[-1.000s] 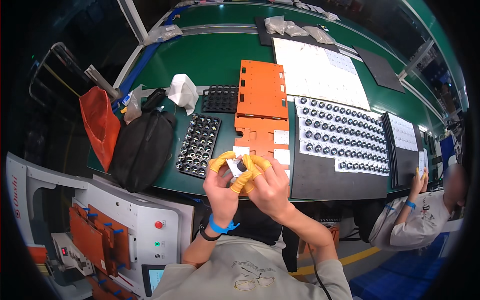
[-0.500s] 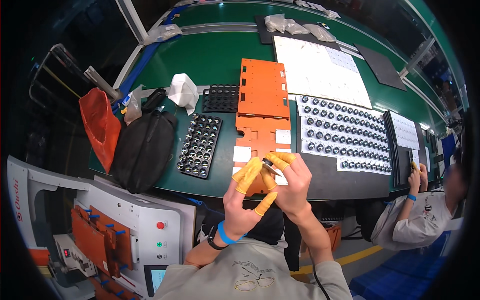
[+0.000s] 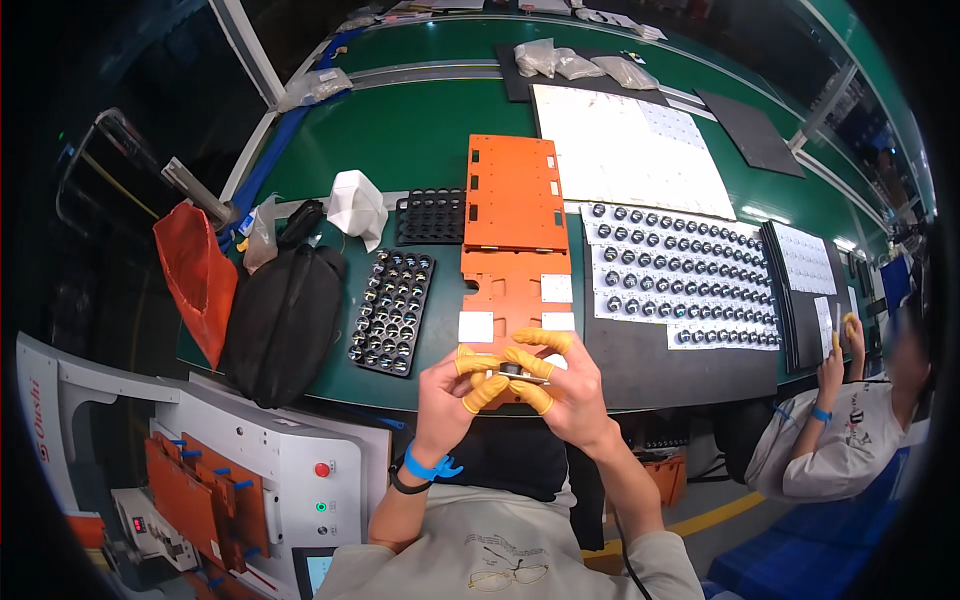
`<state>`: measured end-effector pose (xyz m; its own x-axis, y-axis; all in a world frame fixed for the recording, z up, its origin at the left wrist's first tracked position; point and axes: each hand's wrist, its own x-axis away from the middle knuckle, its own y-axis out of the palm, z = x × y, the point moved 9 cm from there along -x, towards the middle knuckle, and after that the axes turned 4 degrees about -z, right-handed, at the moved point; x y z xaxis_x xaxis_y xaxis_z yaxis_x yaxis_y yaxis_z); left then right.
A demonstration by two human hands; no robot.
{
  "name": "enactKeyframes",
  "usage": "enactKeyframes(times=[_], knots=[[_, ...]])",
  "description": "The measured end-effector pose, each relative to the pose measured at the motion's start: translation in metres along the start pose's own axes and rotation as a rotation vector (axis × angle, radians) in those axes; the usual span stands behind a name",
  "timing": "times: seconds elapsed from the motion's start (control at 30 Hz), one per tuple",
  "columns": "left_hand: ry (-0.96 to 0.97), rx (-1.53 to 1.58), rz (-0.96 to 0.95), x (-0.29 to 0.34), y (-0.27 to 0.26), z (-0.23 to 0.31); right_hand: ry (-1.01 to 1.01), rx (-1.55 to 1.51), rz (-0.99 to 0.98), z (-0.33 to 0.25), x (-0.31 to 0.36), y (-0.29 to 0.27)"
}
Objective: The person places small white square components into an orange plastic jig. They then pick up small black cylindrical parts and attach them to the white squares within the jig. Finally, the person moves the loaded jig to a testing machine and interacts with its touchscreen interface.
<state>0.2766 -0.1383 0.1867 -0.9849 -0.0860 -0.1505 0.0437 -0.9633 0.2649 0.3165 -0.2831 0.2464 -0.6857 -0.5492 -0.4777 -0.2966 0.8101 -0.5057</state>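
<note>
Both hands wear yellow finger cots and meet close to my body, over the near end of an orange fixture (image 3: 513, 276). Between them is a small white circuit board with a black lens holder (image 3: 512, 369) on top, lying nearly flat. My right hand (image 3: 572, 392) pinches its right side, index finger raised above. My left hand (image 3: 450, 392) closes thumb and fingertips on its left edge. Square white boards (image 3: 476, 326) lie in the fixture's recesses, and its orange lid (image 3: 512, 190) is folded back behind. Part of the fixture is hidden by my hands.
A black tray of lenses (image 3: 392, 312) lies left, another black tray (image 3: 430, 218) behind it. To the right, rows of boards with black lens holders (image 3: 680, 270) rest on a black mat (image 3: 640, 365). A black bag (image 3: 285, 315) stands far left. A co-worker (image 3: 840, 430) works at right.
My hands have come down toward me, and the board has turned from tilted to nearly level. My left fingers have spread from a bunch at its top to its left edge.
</note>
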Motion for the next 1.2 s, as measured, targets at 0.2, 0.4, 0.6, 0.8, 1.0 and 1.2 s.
enactKeyframes(times=[0.2,0.4,0.6,0.8,1.0,1.2], knots=[[-0.07,-0.055,-0.026,-0.005,0.003,-0.003,0.052,-0.191,-0.098,0.013,0.003,0.008],[-0.053,-0.996,0.358,-0.047,-0.057,0.002,0.232,-0.078,-0.143,0.04,0.02,0.014],[-0.152,-1.235,0.337,-0.095,-0.07,-0.018,0.252,-0.139,-0.111,0.047,0.026,0.008],[-0.152,-1.285,0.224,-0.109,-0.073,-0.039,0.221,-0.131,-0.083,0.045,0.024,0.0],[-0.225,-1.169,0.208,-0.105,-0.085,-0.06,0.137,-0.085,-0.175,0.046,-0.006,-0.008],[-0.266,-1.116,0.238,-0.103,-0.085,-0.059,0.078,0.439,0.206,0.131,-0.111,-0.039]])
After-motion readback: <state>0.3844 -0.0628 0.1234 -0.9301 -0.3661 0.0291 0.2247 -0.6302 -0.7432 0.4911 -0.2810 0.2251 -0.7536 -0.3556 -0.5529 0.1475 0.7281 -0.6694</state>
